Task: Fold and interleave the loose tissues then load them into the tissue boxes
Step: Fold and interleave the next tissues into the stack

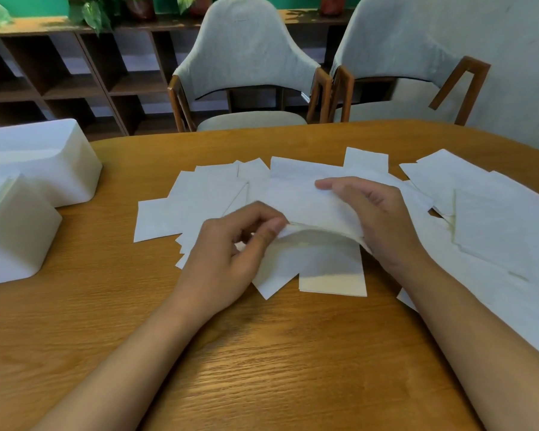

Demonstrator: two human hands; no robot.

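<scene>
Mid-frame: thin white paper tissue (305, 203) raised over scattered white tissue sheets (181, 209). Left hand (231, 247) fingers (273, 227) pinching its near edge, right hand (380, 219) gripping its right end. Bare brown wooden surface (262, 353) across lower frame. Far left: two white plastic tissue boxes (59, 169), stacked sheets in the nearer.

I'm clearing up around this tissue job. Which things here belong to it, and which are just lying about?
Part of the job: the tissue held by the left hand and right hand; loose tissues on the table; two white tissue boxes.
Just lying about: two chairs; shelf; plants.
</scene>
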